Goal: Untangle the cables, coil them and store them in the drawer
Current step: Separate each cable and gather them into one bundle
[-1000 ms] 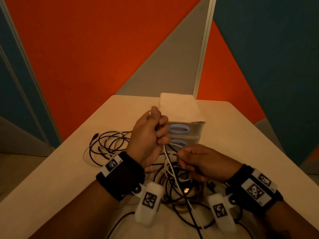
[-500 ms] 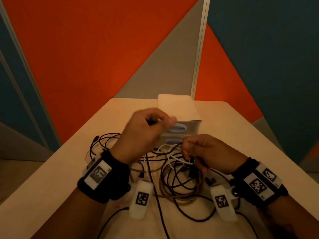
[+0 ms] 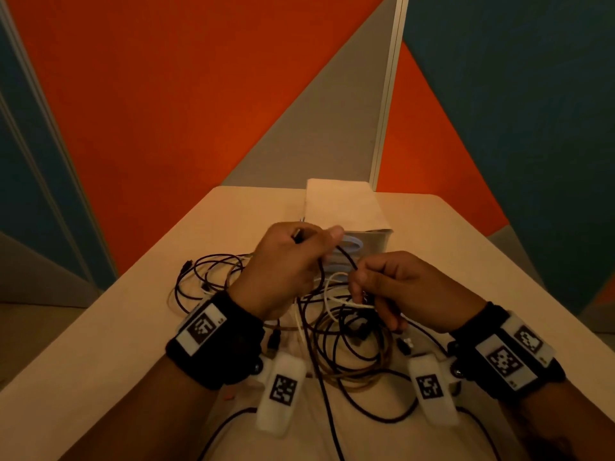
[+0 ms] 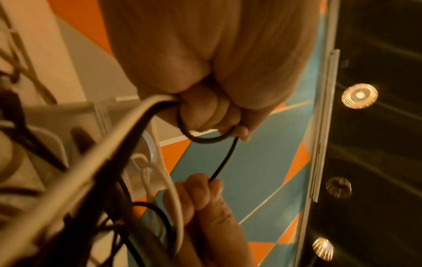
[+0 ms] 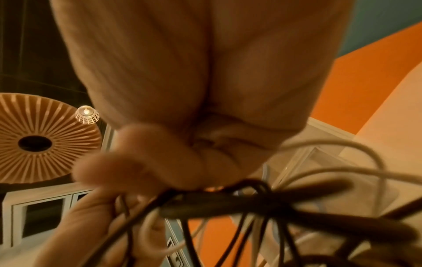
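Observation:
A tangle of black, white and brown cables (image 3: 346, 331) lies on the beige table (image 3: 100, 361) in front of a small white drawer unit (image 3: 342, 207). My left hand (image 3: 293, 257) is raised over the pile and grips a thin black cable (image 4: 224, 159) together with a white one (image 4: 128, 121) in its curled fingers. The black cable runs across to my right hand (image 3: 389, 287), which pinches it between thumb and finger and also holds white and dark strands (image 5: 251, 200). The drawers (image 3: 352, 244) look closed.
A looser bunch of black cable (image 3: 206, 277) lies on the table to the left of my left hand. Cable ends trail toward the near table edge (image 3: 329, 424). Orange, grey and teal wall panels stand behind the table.
Both hands shifted slightly left and up. The left hand turned knuckles-up and drew a black cable out of the pile, now stretched between the two hands. The right hand rose from the tangle.

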The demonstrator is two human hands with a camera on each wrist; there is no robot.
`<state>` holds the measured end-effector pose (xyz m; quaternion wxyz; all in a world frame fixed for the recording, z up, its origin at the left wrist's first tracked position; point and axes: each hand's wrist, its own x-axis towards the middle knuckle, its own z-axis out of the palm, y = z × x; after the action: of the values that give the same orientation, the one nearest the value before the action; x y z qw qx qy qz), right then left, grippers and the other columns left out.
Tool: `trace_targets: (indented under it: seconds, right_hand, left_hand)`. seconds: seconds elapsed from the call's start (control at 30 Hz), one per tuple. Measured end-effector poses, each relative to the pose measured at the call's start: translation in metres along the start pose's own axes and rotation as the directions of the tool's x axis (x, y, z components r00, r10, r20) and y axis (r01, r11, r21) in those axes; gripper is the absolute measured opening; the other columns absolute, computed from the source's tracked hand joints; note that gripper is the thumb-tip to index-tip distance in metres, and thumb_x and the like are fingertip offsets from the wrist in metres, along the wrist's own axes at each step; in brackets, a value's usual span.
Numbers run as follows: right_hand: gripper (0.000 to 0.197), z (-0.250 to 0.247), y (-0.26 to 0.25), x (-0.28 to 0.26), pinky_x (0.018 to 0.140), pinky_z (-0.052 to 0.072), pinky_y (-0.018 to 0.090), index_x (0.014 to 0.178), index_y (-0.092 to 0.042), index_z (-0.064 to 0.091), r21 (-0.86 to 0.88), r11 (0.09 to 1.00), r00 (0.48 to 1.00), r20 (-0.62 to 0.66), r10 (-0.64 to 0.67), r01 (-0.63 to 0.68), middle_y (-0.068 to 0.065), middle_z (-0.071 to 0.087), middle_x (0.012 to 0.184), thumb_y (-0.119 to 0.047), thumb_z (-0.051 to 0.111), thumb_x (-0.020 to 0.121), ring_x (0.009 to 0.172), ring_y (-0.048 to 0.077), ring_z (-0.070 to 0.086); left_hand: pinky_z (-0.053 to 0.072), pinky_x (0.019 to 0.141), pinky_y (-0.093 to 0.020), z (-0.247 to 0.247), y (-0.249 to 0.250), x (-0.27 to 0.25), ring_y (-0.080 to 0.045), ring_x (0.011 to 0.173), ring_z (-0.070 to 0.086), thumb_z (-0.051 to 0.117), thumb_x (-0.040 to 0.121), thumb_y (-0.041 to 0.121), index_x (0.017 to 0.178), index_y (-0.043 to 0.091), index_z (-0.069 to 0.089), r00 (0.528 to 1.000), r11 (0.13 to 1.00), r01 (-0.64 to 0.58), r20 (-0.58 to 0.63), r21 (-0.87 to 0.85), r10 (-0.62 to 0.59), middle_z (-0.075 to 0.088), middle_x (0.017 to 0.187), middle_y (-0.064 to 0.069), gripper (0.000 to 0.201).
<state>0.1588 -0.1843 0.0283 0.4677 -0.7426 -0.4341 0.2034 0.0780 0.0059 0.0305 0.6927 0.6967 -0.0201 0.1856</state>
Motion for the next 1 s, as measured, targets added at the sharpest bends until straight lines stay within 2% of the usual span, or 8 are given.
trace_targets:
  seconds: [0.17, 0.3, 0.47, 0.57, 0.63, 0.73, 0.87, 1.0]
  right_hand:
    - [0.027, 0.004, 0.000, -0.002, 0.049, 0.037, 0.029, 0.083, -0.014, 0.066, -0.183, 0.983, 0.997, 0.077, 0.012, 0.003, 0.003, 0.055, 0.063, -0.034, 0.059, 0.099, 0.045, 0.017, 0.044]
    - [0.023, 0.001, -0.001, -0.004, 0.055, 0.044, 0.032, 0.084, -0.018, 0.064, -0.271, 0.962, 0.995, 0.095, 0.038, -0.010, -0.014, 0.058, 0.058, -0.032, 0.057, 0.100, 0.046, 0.011, 0.051]
    - [0.023, -0.001, 0.002, -0.003, 0.051, 0.044, 0.031, 0.087, -0.017, 0.065, -0.205, 0.979, 1.000, -0.011, -0.014, 0.011, 0.007, 0.063, 0.075, -0.023, 0.051, 0.104, 0.043, 0.013, 0.053]
    - [0.021, 0.001, 0.000, -0.003, 0.045, 0.045, 0.029, 0.095, -0.012, 0.065, -0.074, 0.997, 0.999, -0.030, -0.039, 0.037, 0.012, 0.068, 0.089, -0.024, 0.050, 0.102, 0.043, 0.020, 0.054]
    - [0.021, 0.002, -0.003, -0.003, 0.042, 0.045, 0.027, 0.105, -0.016, 0.065, 0.028, 0.998, 0.997, -0.046, -0.058, 0.060, 0.018, 0.068, 0.089, -0.023, 0.046, 0.103, 0.043, 0.014, 0.057]
    - [0.033, 0.007, -0.007, -0.005, 0.040, 0.043, 0.021, 0.133, -0.032, 0.055, 0.052, 0.995, 0.996, -0.041, -0.078, 0.080, 0.020, 0.069, 0.087, -0.027, 0.039, 0.105, 0.043, 0.007, 0.060]
    - [0.035, 0.007, -0.003, -0.004, 0.041, 0.042, 0.022, 0.130, -0.048, 0.053, 0.013, 0.996, 0.996, -0.012, -0.089, 0.089, 0.011, 0.074, 0.086, -0.042, 0.038, 0.099, 0.042, 0.022, 0.057]
    - [0.025, 0.008, -0.003, -0.003, 0.043, 0.042, 0.025, 0.112, -0.048, 0.062, 0.027, 0.992, 0.993, -0.016, -0.119, 0.120, 0.011, 0.072, 0.082, -0.041, 0.043, 0.096, 0.043, 0.022, 0.055]
  left_hand:
    - [0.015, 0.036, -0.015, -0.009, 0.014, 0.004, -0.005, 0.036, 0.015, 0.064, 0.094, 0.034, 0.059, 0.020, 0.054, 0.977, 0.895, -0.091, -0.214, -0.437, -0.006, 0.011, 0.063, 0.001, 0.039]
    - [0.015, 0.033, -0.018, -0.026, 0.022, 0.006, -0.004, 0.040, 0.011, 0.060, 0.089, 0.045, 0.068, 0.023, 0.050, 0.974, 0.759, -0.182, -0.221, -0.625, 0.052, 0.023, 0.054, 0.010, 0.033]
    - [0.018, 0.040, -0.019, -0.020, 0.022, 0.000, -0.008, 0.041, 0.018, 0.074, 0.075, 0.045, 0.058, 0.025, 0.055, 0.979, 0.967, -0.159, -0.160, -0.200, 0.128, 0.026, 0.058, 0.005, 0.032]
    - [0.025, 0.042, -0.022, -0.008, 0.011, -0.002, -0.013, 0.040, 0.025, 0.076, 0.081, 0.040, 0.066, 0.006, 0.065, 0.988, 0.985, -0.151, 0.007, 0.084, 0.151, 0.030, 0.052, -0.001, 0.039]
    - [0.029, 0.047, -0.028, -0.002, 0.004, -0.003, -0.019, 0.045, 0.030, 0.074, 0.090, 0.041, 0.083, -0.005, 0.073, 0.982, 0.953, -0.179, 0.094, 0.244, 0.161, 0.035, 0.054, -0.017, 0.047]
    - [0.031, 0.049, -0.024, 0.004, -0.002, -0.007, -0.013, 0.044, 0.034, 0.067, 0.096, 0.041, 0.090, -0.013, 0.070, 0.979, 0.939, -0.190, 0.126, 0.286, 0.160, 0.039, 0.051, -0.010, 0.054]
    - [0.031, 0.048, -0.018, 0.012, -0.002, -0.010, -0.003, 0.041, 0.036, 0.060, 0.102, 0.035, 0.063, 0.024, 0.069, 0.984, 0.943, -0.150, 0.136, 0.297, 0.114, 0.041, 0.047, 0.014, 0.041]
    - [0.031, 0.045, -0.012, 0.012, -0.005, -0.009, 0.001, 0.039, 0.038, 0.059, 0.104, 0.024, 0.078, -0.003, 0.065, 0.984, 0.969, -0.097, 0.171, 0.225, 0.058, 0.043, 0.047, 0.016, 0.038]
